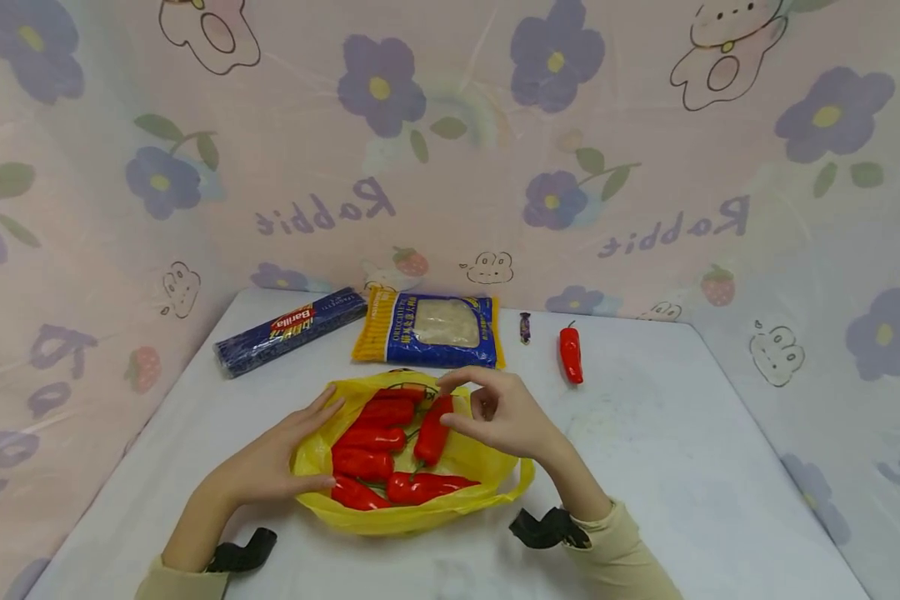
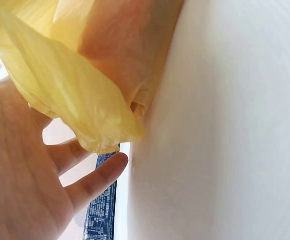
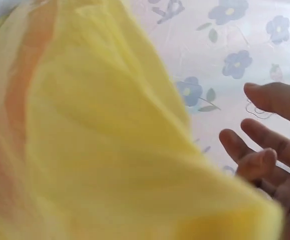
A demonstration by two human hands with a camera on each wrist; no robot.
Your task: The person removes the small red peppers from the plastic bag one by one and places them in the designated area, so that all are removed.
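Observation:
A yellow plastic bag [image 1: 378, 522] lies spread wide on the table, with several red chili peppers [image 1: 363, 464] inside. My left hand [image 1: 281, 450] rests against its left edge, fingers extended and thumb at the near rim. In the left wrist view, spread fingers [image 2: 97, 180] show beside the thin yellow plastic. Over the bag's right side hovers my right hand [image 1: 506, 414], its bent index finger and thumb apart near the top of one red pepper [image 1: 432, 437]. The right wrist view shows nothing between those fingers [image 3: 280, 140].
Behind the bag lie a blue Barilla spaghetti pack [image 1: 292, 332] and a blue-and-yellow orecchiette pasta bag [image 1: 435, 329]. A small purple wrapped candy [image 1: 525, 327] and a single red pepper [image 1: 571, 355] are to their right. A patterned curtain [image 1: 450, 167] encloses the table.

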